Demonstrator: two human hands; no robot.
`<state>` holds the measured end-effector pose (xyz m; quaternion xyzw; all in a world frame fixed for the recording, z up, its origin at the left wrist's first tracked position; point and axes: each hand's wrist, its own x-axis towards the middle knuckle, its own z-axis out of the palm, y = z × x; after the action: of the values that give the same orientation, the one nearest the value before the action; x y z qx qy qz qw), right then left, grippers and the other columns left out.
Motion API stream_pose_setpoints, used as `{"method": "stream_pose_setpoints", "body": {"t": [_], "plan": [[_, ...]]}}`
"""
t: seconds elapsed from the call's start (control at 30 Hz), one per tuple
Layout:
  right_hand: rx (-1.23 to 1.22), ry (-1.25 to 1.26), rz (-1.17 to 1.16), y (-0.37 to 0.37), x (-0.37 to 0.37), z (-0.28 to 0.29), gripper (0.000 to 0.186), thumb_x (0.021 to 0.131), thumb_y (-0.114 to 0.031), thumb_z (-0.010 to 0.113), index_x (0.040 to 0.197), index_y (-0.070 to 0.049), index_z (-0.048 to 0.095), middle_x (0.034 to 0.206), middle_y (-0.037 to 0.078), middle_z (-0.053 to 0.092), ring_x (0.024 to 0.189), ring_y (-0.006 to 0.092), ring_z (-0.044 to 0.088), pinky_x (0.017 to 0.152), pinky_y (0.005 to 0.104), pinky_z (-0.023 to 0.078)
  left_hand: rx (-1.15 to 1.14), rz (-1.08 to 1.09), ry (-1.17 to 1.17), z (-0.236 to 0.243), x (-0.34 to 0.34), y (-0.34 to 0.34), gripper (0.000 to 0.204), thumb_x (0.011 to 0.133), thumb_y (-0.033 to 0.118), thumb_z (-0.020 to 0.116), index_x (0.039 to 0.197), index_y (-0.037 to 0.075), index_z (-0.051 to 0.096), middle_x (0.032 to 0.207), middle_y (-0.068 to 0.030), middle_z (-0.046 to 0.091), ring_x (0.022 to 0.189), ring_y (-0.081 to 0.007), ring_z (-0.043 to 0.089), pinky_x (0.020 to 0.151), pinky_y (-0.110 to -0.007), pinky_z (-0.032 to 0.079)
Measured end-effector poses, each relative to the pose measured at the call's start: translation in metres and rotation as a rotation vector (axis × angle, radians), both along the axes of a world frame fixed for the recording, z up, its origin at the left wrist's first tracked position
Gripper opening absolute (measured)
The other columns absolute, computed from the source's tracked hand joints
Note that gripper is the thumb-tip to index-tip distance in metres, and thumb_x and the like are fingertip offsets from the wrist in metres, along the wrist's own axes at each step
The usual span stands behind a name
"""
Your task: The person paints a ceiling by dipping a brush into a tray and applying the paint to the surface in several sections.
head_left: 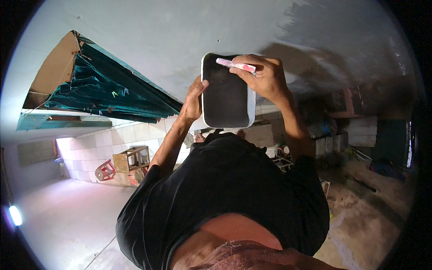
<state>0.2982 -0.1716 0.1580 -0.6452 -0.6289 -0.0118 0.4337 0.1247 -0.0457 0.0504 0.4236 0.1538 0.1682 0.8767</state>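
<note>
Plainly enough on my feed, the left hand [194, 101] was closed on the left edge of a dark panel [225, 99], its thumb lapping over the white rim. The right hand [263, 76] pinched a pink-and-white stick [236, 66] between thumb and fingers, across the panel's upper part with its free end toward the left; I couldn't tell whether that end touched the surface. The panel sat in front of the chest, rounded at the corners, and the right hand blocked my view of its upper right corner.

Just beyond it, a black shirt [234, 175] filled the middle and hid much of the room from me. A bare foot [198, 137] showed just past the shirt. Further left I had a dark green curtain [112, 85] hanging in folds with small pegs on it, then pale tiles [135, 132], a wooden frame [137, 158] and, beside it, a red stool [105, 170]. A lit lamp [15, 216] glowed near the far left rim. The clutter on the right was too dim for me to sort out.
</note>
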Motion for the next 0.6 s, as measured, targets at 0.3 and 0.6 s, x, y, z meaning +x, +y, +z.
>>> {"method": "stream_pose_setpoints", "body": {"t": [0.3,0.6], "plan": [[0.316,-0.164,-0.208,-0.016,-0.019,-0.004,0.018,0.075,-0.017,0.08,0.085,-0.007,0.067,0.069,0.008,0.066,0.051,0.0195,0.061,0.048,0.0293,0.046,-0.016,0.013,0.014,-0.01,0.0,-0.008,0.056,0.093,0.038,0.054,0.132,-0.001,0.045,0.124,-0.013,0.056,0.113,-0.0212,0.053,0.097,-0.035,0.044],[0.181,0.425,-0.249,0.01,-0.038,-0.025,0.014,0.084,-0.01,0.074,0.083,0.002,0.067,0.064,0.004,0.065,0.055,0.0062,0.059,0.047,0.0232,0.047,0.027,0.041,-0.036,-0.01,0.002,-0.004,0.057,0.094,0.039,0.054,0.134,0.001,0.043,0.129,-0.0108,0.052,0.12,-0.0213,0.048,0.102,-0.038,0.039]]}}
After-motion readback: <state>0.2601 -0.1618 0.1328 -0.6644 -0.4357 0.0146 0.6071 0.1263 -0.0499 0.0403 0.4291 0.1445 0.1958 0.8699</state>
